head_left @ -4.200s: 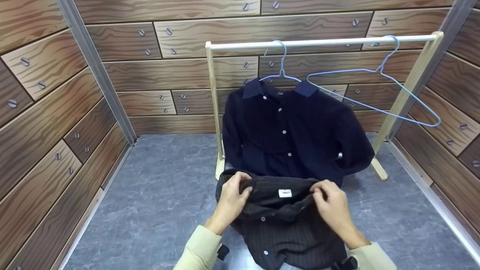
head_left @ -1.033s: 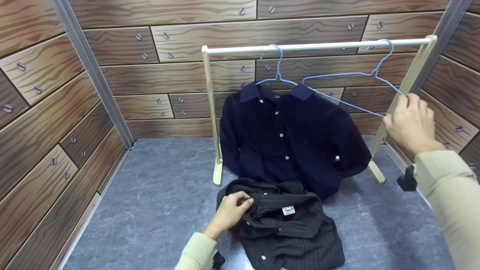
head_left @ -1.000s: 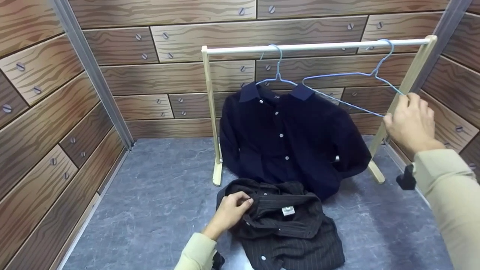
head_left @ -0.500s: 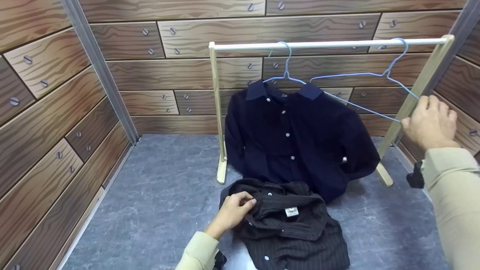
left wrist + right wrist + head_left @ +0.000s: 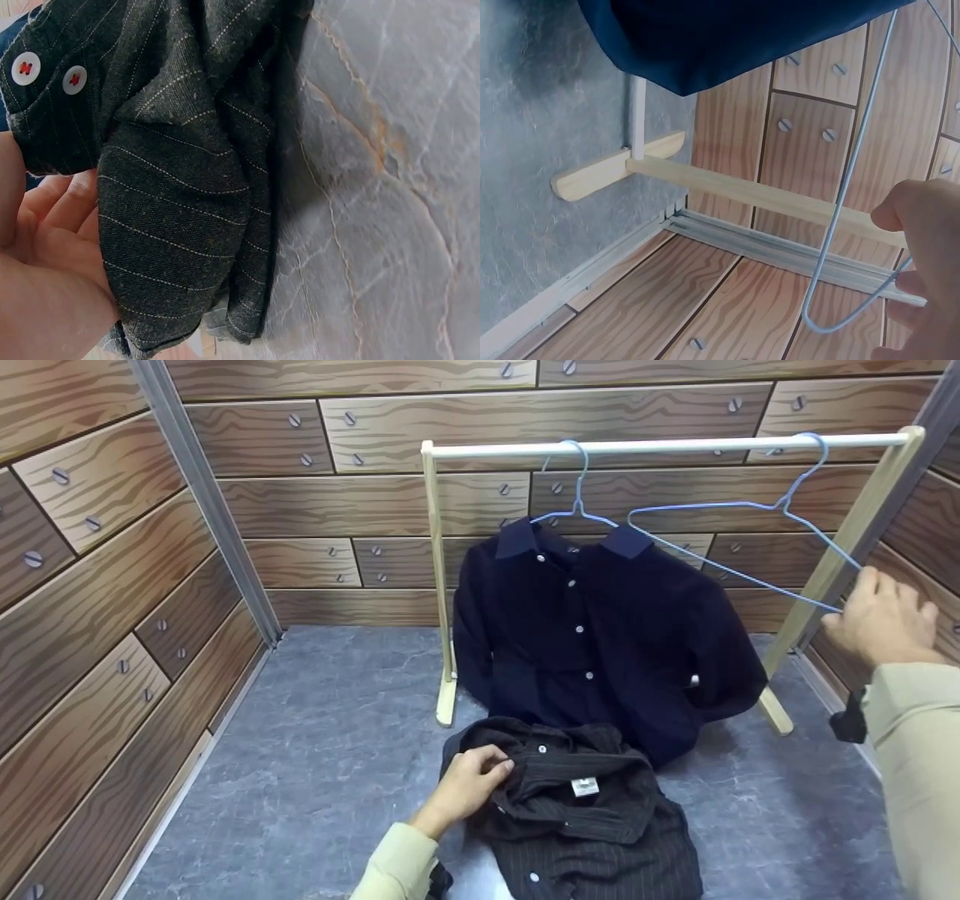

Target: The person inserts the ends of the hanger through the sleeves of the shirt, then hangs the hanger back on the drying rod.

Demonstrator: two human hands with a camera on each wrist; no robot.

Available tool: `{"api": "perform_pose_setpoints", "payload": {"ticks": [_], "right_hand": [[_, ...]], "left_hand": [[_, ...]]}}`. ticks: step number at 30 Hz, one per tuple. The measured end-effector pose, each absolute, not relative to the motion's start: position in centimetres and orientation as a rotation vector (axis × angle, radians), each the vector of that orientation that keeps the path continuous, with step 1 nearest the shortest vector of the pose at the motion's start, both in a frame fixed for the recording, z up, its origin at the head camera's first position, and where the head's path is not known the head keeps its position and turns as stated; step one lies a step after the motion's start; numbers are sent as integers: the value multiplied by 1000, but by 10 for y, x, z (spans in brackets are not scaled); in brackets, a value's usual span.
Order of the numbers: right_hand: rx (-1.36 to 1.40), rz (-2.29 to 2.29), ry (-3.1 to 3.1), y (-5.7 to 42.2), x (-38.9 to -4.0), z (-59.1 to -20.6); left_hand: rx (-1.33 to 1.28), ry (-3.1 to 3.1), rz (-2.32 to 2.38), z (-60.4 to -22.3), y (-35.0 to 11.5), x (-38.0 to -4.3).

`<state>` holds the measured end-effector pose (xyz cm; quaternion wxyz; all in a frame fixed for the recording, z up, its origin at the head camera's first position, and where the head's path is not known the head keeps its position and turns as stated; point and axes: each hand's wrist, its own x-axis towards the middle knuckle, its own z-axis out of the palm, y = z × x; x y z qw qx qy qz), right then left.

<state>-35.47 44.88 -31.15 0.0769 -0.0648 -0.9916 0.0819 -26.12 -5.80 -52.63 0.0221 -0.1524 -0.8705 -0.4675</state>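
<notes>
A dark pinstriped shirt (image 5: pixel 600 855) lies at the front centre, collar spread, white label (image 5: pixel 585 787) showing inside. My left hand (image 5: pixel 465 784) pinches the left side of its collar; the left wrist view shows white buttons with red thread (image 5: pixel 26 69) near the fingers. Up at the right, my right hand (image 5: pixel 889 615) is at the outer end of a bare blue wire hanger (image 5: pixel 705 505) hooked over the rail. In the right wrist view, the hanger's wire (image 5: pixel 832 217) runs into the curled fingers, with the thumb tip (image 5: pixel 889 215) raised from the wire. The hand covers the hanger's end in the head view.
A navy shirt (image 5: pixel 630 622) hangs on another blue hanger (image 5: pixel 577 484), its hem close behind the striped shirt. The rack has a white rail (image 5: pixel 675 446) and wooden legs (image 5: pixel 866 517). Wood-patterned walls (image 5: pixel 375 510) surround the grey floor (image 5: pixel 330 735).
Since the oldest frame, the right hand has left the striped shirt's collar for the bare hanger. Over the last second it slides down the wire towards the hanger's end. The left hand stays put.
</notes>
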Motion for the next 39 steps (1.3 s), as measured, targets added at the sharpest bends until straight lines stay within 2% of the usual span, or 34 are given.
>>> {"api": "perform_pose_setpoints", "payload": {"ticks": [13, 24, 31, 39], "right_hand": [[-235, 269, -2982, 447, -354, -310], [102, 470, -2857, 411, -363, -316], [106, 657, -2659, 391, -356, -314], [76, 687, -2536, 389, -343, -306]], "left_hand": [[-470, -2701, -1448, -530, -57, -261], [-460, -2687, -1455, -534, -58, -259], [-478, -2678, -1497, -535, -59, -257], [-469, -2657, -1529, -536, -61, -254]]}}
